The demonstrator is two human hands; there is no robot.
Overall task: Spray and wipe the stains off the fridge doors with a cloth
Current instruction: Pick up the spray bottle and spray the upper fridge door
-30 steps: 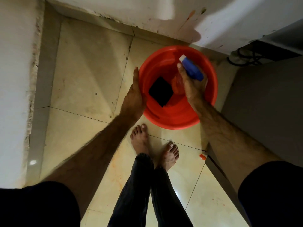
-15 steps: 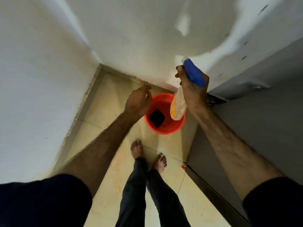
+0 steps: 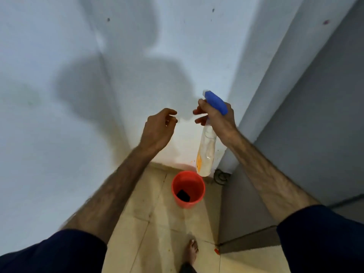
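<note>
Head view: right hand [image 3: 217, 120] grips spray bottle [image 3: 206, 152] above red bucket [image 3: 188, 189]; left hand [image 3: 157, 129] loosely curled, empty.

Left hand [image 3: 157, 128] loosely curled, right hand [image 3: 217, 117] gripping

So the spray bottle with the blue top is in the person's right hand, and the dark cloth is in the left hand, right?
Not quite. The head view shows the left hand empty, fingers loosely curled. The dark cloth lies in the red bucket on the floor. The spray bottle is in the right hand, as you said.
</note>
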